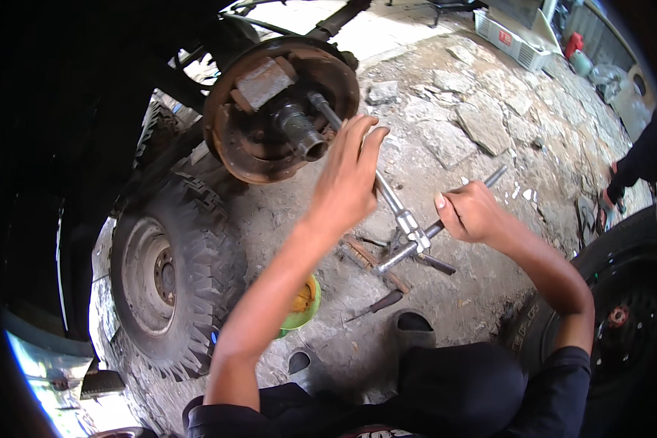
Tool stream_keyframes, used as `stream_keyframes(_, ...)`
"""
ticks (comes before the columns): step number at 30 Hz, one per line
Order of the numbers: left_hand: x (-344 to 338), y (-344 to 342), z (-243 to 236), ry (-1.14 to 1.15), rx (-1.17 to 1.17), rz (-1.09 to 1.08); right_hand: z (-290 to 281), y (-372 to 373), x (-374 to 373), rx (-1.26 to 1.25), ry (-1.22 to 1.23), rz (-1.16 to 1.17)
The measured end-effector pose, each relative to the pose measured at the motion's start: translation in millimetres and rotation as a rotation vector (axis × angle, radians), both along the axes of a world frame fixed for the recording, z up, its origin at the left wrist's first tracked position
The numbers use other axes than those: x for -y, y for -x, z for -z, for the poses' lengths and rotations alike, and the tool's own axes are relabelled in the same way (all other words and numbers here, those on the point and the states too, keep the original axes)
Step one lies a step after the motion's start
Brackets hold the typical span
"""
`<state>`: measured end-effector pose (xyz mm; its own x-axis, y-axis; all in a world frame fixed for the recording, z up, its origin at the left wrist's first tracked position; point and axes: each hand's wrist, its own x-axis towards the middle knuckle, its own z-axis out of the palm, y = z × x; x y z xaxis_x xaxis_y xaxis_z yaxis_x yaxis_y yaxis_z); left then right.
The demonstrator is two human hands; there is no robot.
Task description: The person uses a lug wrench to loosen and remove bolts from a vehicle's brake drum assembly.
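Observation:
A rusty brake backing plate [239, 162] with a hollow axle spindle [298, 130] at its middle is in front of me, at the upper left. From beside the spindle a long steel extension bar [391, 196] slants down to the right, joined to a sliding T-handle [396, 260]. My left hand [347, 175] is around the upper part of the extension, its fingers loosely curved; its thumb is hidden. My right hand [473, 212] grips the right arm of the T-handle in a fist. The bar's far end meets the inside of the plate; the exact joint is unclear.
A wheel with a knobby tyre [153, 274] stands at left, another tyre [533, 328] at right. On the ground lie a wire brush [360, 252], a screwdriver [376, 304] and other tools. A green bowl [304, 312] is behind my left forearm. Another person's hand [607, 201] shows at far right.

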<state>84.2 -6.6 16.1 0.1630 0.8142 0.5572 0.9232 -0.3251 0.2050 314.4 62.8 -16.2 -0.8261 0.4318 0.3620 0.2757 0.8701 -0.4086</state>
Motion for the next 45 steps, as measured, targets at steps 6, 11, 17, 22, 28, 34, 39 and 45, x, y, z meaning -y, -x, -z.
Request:
stream_keyframes(6,37,-38,9,0.556,2.077,0.17,-3,7,12,-0.067,-0.054,0.078)
stream_keyframes(11,25,-49,-3,0.637,2.394,0.227,-5,12,22,-0.308,-0.024,0.172)
stream_keyframes(17,18,-62,-15,0.493,2.548,0.247,20,21,27,-0.707,-0.054,0.405)
stream_keyframes(22,14,-61,-4,0.49,2.512,0.217,44,33,16,-1.071,0.033,0.715)
stream_keyframes(28,13,-63,5,0.481,2.483,0.14,37,22,-2,-1.518,1.746,0.994)
stream_keyframes(34,16,-50,5,0.669,2.437,0.21,25,0,-32,-1.722,1.664,0.522)
stream_keyframes(39,15,-49,-11,0.725,2.434,0.159,18,-2,-36,-1.653,1.529,0.562)
stream_keyframes(45,25,-15,-22,1.156,1.335,0.088,11,-1,-35,-1.732,1.502,0.555)
